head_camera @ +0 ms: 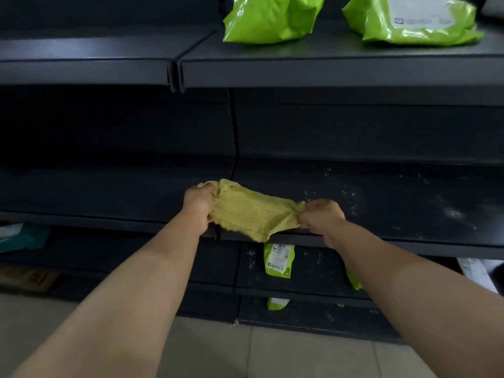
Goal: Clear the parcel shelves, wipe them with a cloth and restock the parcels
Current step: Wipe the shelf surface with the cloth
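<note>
At frame centre: your left hand [197, 205] and right hand [323, 216] each clench an end of the yellow cloth [252, 214], stretched above the dusty shelf [381, 203].

Two hands [197, 205] [323, 216], one cloth [251, 214], five green parcels [270, 17] [417, 20] [278, 260] [354, 281] [276, 304]

The cloth [252, 212] is a dull mustard yellow with a fine ribbed weave. The shelves [327, 75] are matt charcoal, nearly black in the shadowed recesses, and the middle one carries a scatter of white specks [351, 197] (thickest toward the right). The parcels [270, 20] are glossy lime green. One bears a white label [420, 12] with grey print, and a smaller parcel [278, 260] repeats the green and white. The bag [24, 238] is teal and the tiles [272, 350] are pale beige.
</note>
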